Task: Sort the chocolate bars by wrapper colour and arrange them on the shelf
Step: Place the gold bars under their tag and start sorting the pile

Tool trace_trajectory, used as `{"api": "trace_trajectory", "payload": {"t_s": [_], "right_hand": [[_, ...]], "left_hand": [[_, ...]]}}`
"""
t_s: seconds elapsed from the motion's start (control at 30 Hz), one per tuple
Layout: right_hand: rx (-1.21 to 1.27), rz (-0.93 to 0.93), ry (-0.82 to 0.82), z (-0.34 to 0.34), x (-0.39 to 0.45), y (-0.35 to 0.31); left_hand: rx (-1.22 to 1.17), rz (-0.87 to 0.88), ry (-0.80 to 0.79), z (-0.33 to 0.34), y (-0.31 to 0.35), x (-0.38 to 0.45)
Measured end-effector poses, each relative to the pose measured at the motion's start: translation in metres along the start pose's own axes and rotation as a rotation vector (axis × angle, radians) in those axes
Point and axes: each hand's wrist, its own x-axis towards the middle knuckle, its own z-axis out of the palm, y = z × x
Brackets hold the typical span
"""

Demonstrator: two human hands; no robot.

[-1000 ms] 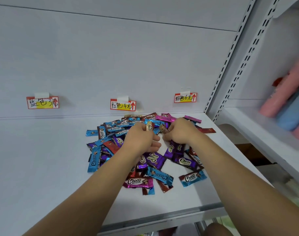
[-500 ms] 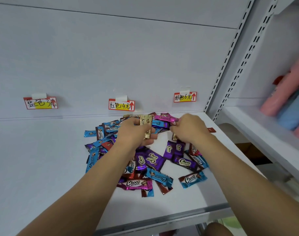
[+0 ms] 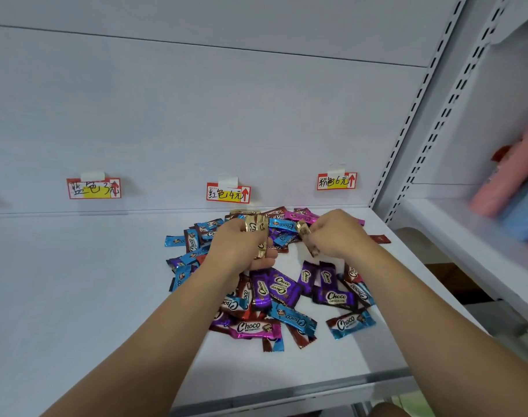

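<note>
Head view: gold-wrapped bars [image 3: 256, 233] are clutched in the left hand [image 3: 241, 251] and one gold bar [image 3: 306, 236] is pinched by the right hand [image 3: 338, 236], both above the mixed pile [image 3: 274, 296] below the red price label [image 3: 228, 192]. Sorting seems barely begun: blue, purple, pink and brown bars are left jumbled on the shelf [image 3: 76, 296].

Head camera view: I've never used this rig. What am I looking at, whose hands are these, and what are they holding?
There is no robot: a camera on a person's head looks down at their own bare hands. On the white shelf lies a mixed pile of chocolate bars in blue, purple, pink and red-brown wrappers. The left hand grips a few gold bars; the right hand pinches another gold bar. Three handwritten price tags hang on the back wall.
</note>
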Motion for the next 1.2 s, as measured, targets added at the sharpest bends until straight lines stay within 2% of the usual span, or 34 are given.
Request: {"api": "trace_trajectory", "payload": {"t_s": [0.1,0.17,0.23,0.3,0.37,0.43,0.57,0.73,0.87,1.07,1.2], "right_hand": [[0.387,-0.154,0.013,-0.01,-0.023,-0.011],[0.461,-0.247,-0.053,-0.004,-0.033,-0.023],[0.459,-0.273,0.003,0.008,-0.027,-0.024],[0.312,-0.283,0.19,0.013,-0.012,-0.016],[-0.008,-0.31,0.275,0.015,0.004,-0.003],[-0.211,-0.35,0.197,0.026,0.02,0.005],[-0.394,-0.563,0.082,0.058,0.045,-0.022],[-0.455,-0.591,-0.055,0.072,0.056,-0.053],[-0.491,-0.609,-0.024,0.066,0.046,-0.041],[-0.247,-0.502,0.072,0.049,0.05,-0.048],[-0.311,-0.453,-0.061,0.051,0.06,-0.062]], "left_hand": [[-0.06,-0.004,-0.057,0.005,0.003,-0.003],[-0.055,0.027,-0.091,0.01,0.002,-0.005],[-0.049,0.071,-0.045,0.012,0.002,-0.004],[-0.047,0.087,0.03,0.005,0.004,-0.001],[-0.026,0.079,0.087,-0.01,0.006,0.001],[-0.002,0.068,0.136,-0.027,0.007,0.003],[-0.014,0.049,0.196,-0.053,0.01,0.007],[-0.012,0.034,0.162,-0.065,0.013,0.008],[0.001,0.048,0.153,-0.07,0.016,0.012],[0.002,0.033,0.094,-0.067,0.014,0.01],[0.002,0.009,0.086,-0.074,0.011,0.008]]}}
